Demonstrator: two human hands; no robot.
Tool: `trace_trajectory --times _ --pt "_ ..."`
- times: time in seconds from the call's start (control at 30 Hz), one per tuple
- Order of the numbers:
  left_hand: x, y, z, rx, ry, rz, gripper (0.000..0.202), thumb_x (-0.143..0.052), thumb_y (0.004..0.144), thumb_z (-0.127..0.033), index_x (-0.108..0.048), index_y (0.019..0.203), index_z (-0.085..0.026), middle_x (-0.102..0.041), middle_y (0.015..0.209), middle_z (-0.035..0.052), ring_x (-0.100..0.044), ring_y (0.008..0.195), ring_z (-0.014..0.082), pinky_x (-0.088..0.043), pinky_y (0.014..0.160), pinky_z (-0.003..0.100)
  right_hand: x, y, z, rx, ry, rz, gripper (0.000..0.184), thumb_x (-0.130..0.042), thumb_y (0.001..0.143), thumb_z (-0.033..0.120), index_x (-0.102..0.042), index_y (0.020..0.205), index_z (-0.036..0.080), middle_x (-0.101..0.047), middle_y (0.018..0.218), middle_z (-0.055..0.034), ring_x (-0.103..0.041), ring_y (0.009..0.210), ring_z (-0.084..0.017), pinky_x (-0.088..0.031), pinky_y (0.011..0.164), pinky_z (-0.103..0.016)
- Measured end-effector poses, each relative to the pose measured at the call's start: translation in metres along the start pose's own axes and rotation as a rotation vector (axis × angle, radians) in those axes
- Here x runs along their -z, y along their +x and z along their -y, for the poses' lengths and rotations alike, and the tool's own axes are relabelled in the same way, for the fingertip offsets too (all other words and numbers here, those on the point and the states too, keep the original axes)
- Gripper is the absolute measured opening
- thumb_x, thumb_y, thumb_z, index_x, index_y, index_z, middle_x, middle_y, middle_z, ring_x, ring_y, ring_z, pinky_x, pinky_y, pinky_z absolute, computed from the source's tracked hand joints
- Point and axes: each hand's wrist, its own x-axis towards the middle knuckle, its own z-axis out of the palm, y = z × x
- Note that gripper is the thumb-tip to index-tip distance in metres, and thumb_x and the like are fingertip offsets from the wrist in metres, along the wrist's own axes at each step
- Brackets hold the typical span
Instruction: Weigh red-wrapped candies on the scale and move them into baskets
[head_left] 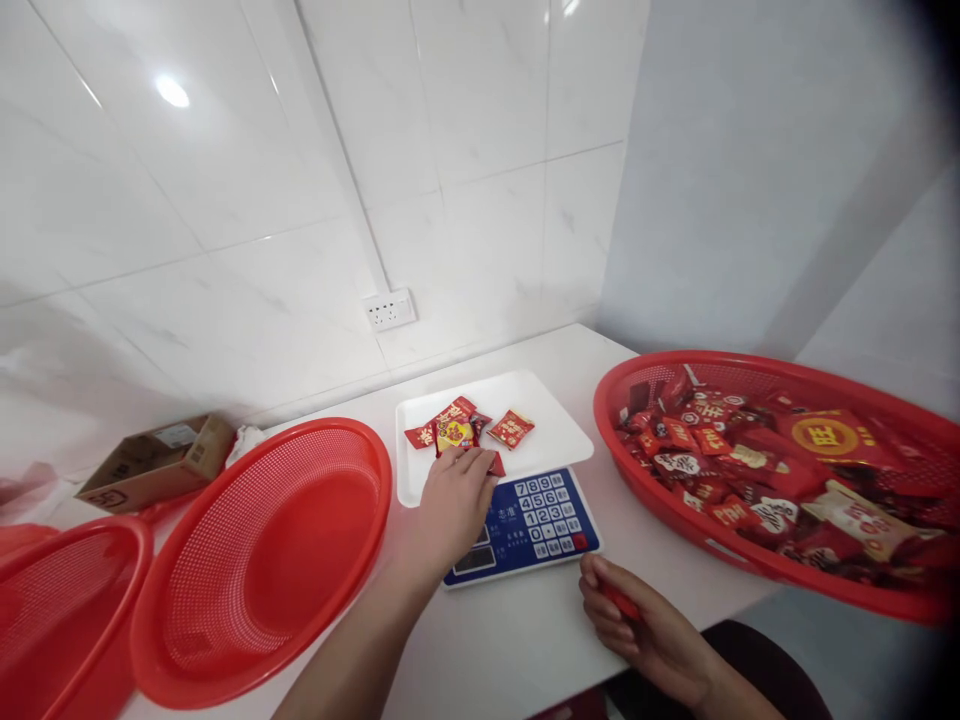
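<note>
A white scale tray holds a small pile of red-wrapped snack packets, including one with a yellow design. A single red packet lies apart on the tray's right side. My left hand reaches over the tray's near edge, fingers bent and closed on a red packet in the pile; the fingertips are partly hidden. Below the tray is the scale's blue keypad panel, partly covered by that hand. Near the panel's lower right corner my right hand is closed around a small red packet.
A big red basket full of red snack packets stands at the right. At the left are a red basket with a bare bottom and another red basket. Behind them sits an open cardboard box. The tiled wall has a socket.
</note>
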Motion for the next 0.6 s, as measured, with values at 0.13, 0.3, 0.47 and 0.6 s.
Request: trace_trajectory --times 0.13,0.3,0.47,0.6 --pt "0.001 0.009 0.004 -0.028 0.023 0.046 0.024 -0.041 0.089 -0.02 -0.058 0.106 -0.019 -0.067 0.1 0.0045 -0.052 0.09 0.0225 -0.043 0.081 0.036 0.009 0.004 -0.004 -0.015 0.058 0.073 0.028 -0.068 0.073 0.041 -0.053 0.071 0.018 -0.035 0.049 0.0089 -0.023 0.038 0.0 -0.017 0.037 -0.011" --pt "-0.001 0.013 0.004 -0.065 0.023 0.082 0.031 -0.039 0.086 -0.01 -0.057 0.109 -0.02 -0.066 0.103 0.0045 -0.051 0.09 0.0221 -0.042 0.081 0.034 0.011 0.005 -0.001 -0.055 0.092 0.116 0.028 -0.069 0.072 0.043 -0.054 0.073 0.018 -0.035 0.049 0.0089 -0.022 0.038 -0.001 -0.018 0.037 -0.011" --pt "-0.003 0.022 0.008 -0.039 -0.017 0.067 0.033 -0.046 0.08 -0.006 -0.058 0.108 -0.018 -0.066 0.1 0.006 -0.052 0.092 0.0231 -0.043 0.083 0.035 0.011 0.005 -0.001 -0.055 0.086 0.134 0.029 -0.069 0.072 0.044 -0.054 0.074 0.018 -0.036 0.05 0.009 -0.024 0.038 0.0 -0.017 0.038 -0.011" --pt "0.004 0.02 -0.004 0.038 -0.07 -0.018 0.031 -0.042 0.083 -0.007 -0.058 0.106 -0.02 -0.065 0.101 0.0047 -0.051 0.094 0.0223 -0.044 0.083 0.035 0.011 0.005 -0.002 -0.063 0.069 0.136 0.03 -0.069 0.071 0.045 -0.054 0.075 0.019 -0.037 0.05 0.0092 -0.026 0.038 0.0 -0.017 0.037 -0.011"
